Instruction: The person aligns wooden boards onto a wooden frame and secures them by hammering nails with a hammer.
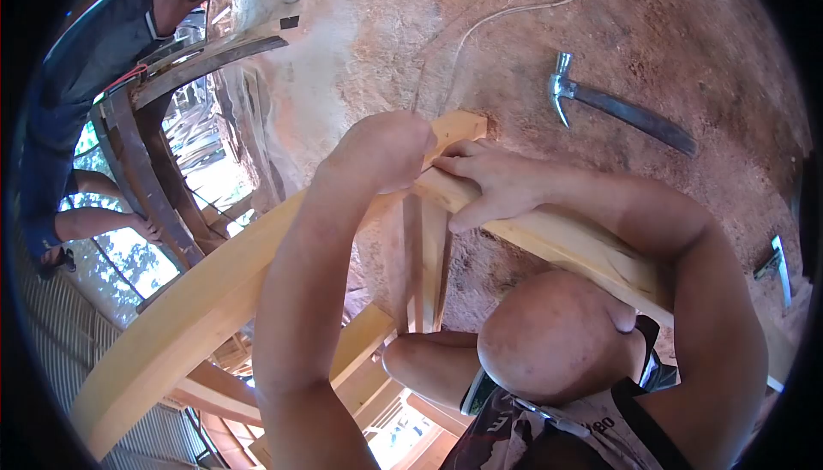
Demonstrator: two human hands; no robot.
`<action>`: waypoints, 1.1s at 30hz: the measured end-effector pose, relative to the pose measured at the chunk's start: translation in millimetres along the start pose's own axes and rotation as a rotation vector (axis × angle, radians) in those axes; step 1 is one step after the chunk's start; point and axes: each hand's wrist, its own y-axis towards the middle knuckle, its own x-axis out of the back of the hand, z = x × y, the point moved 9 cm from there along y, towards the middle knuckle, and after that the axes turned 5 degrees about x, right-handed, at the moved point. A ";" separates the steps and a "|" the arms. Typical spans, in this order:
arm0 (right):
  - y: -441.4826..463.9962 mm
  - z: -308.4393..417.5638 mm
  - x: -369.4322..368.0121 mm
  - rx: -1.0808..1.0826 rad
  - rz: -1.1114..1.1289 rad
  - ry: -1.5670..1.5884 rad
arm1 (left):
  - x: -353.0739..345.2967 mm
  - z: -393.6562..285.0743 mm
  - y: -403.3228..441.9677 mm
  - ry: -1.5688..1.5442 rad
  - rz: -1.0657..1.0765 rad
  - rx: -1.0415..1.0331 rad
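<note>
Two pale wooden beams meet at a joint in the middle of the head view. The long left beam [184, 320] runs to the lower left, and the right beam [591, 256] slopes down to the right. My left hand [386, 151] is closed in a fist at the joint; what it holds, if anything, is hidden. My right hand [506, 180] grips the right beam near the joint, its thumb over the near side and its other fingers reaching toward the fist. A claw hammer [630, 115] lies on the ground beyond my right hand.
A thin cable [514, 10] crosses the earthen ground. Another metal tool [781, 271] lies at the far right, its kind unclear. At the left, another person [77, 101] stands by dark timbers [141, 157]. My bent knee [549, 333] is beneath the right beam.
</note>
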 end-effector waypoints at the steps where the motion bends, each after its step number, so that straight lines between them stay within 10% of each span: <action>1: -0.2 0.4 0.2 -0.008 0.004 0.000 | 1.0 -0.9 -0.5 0.000 0.000 0.003; 33: 6.2 -11.2 6.5 -0.045 0.024 0.148 | 3.7 16.6 12.5 -0.226 -0.215 -0.007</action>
